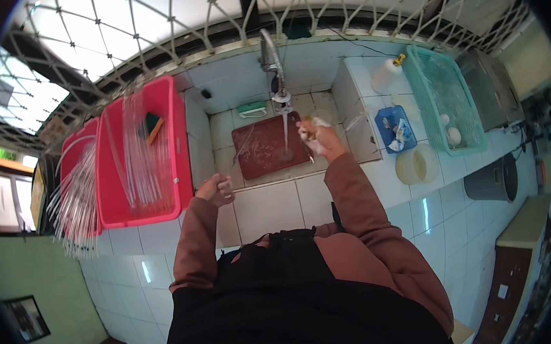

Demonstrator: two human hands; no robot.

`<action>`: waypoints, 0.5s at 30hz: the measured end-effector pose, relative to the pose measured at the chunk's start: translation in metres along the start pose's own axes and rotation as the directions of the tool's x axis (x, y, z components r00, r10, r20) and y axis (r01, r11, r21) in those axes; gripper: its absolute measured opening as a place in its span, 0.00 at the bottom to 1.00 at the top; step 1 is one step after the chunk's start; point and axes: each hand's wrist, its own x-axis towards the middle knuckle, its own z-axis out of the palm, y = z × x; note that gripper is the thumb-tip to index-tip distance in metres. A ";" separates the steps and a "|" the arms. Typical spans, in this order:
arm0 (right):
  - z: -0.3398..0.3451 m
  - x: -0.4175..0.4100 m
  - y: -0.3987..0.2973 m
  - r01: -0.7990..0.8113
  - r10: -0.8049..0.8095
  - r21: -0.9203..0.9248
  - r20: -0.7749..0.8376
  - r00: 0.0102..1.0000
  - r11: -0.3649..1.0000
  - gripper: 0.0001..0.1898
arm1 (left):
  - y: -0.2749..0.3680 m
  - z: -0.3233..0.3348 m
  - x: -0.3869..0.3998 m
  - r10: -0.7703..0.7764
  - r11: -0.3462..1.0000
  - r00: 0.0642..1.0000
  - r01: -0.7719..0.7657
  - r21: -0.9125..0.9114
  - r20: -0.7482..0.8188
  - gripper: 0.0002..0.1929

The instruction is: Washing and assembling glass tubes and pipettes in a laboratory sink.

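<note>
My right hand (pixel 320 137) is over the right side of the sink, closed around a foamy, yellowish sponge (pixel 307 129). My left hand (pixel 216 190) is curled at the front left edge of the sink. From its fingers a thin clear tube (pixel 244 145) slants up over the sink; its lower end is hard to make out. Between the hands, water runs from the flexible metal faucet (pixel 278 82) onto a reddish-brown board (pixel 268 146) lying wet in the tiled sink (pixel 225 149). A green-and-white brush (pixel 252 110) rests behind the board.
At left, a pink tub (pixel 182 145) holds clear tubes and a green-and-yellow sponge (pixel 154 127); another pink tub (pixel 76 144) carries many thin tubes. On the right counter are a pump bottle (pixel 387 75), a blue basket (pixel 390 148), a plastic tub (pixel 415 165) and a teal basket (pixel 479 141) with glassware.
</note>
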 end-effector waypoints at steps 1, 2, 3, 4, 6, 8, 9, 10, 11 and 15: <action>0.009 -0.007 0.016 -0.014 0.014 -0.005 0.006 1.000 1.000 0.12 | -0.004 0.013 -0.009 0.011 0.998 1.000 -0.012 -0.066 -0.016 0.04; 0.021 -0.015 0.028 -0.070 0.071 -0.003 0.053 0.996 0.998 0.12 | -0.010 0.018 -0.019 0.021 0.997 0.999 -0.023 -0.079 -0.026 0.04; 0.029 -0.020 0.035 -0.122 0.122 -0.003 0.101 0.987 0.993 0.12 | -0.012 0.021 -0.026 0.051 0.976 0.999 -0.046 -0.214 0.015 0.05; 0.026 -0.020 0.042 -0.126 0.126 -0.008 0.107 0.986 0.992 0.12 | -0.014 0.028 -0.032 0.083 0.938 0.995 -0.058 -0.341 0.057 0.06; 0.020 -0.017 0.054 -0.304 0.314 -0.083 0.150 0.938 0.949 0.08 | -0.017 0.045 -0.043 0.124 0.896 0.991 -0.091 -0.434 0.047 0.07; 0.015 -0.009 0.063 -0.324 0.322 -0.018 0.187 0.928 0.946 0.08 | -0.016 0.064 -0.049 0.159 0.846 0.987 -0.115 -0.521 0.039 0.09; 0.020 -0.010 0.064 -0.353 0.334 0.047 0.224 0.916 0.935 0.08 | -0.017 0.071 -0.052 0.184 0.785 0.979 -0.094 -0.612 0.087 0.10; 0.026 -0.010 0.066 -0.357 0.339 0.043 0.226 0.913 0.933 0.08 | -0.016 0.076 -0.054 0.213 0.718 0.968 -0.064 -0.693 0.132 0.11; 0.033 -0.010 0.069 -0.317 0.307 0.046 0.158 0.939 0.947 0.09 | -0.015 0.078 -0.056 0.215 0.715 0.968 -0.066 -0.696 0.129 0.11; 0.067 -0.028 0.057 -0.218 0.219 -0.052 0.007 0.976 0.975 0.12 | -0.007 0.085 -0.065 0.266 0.644 0.952 -0.059 -0.763 0.150 0.12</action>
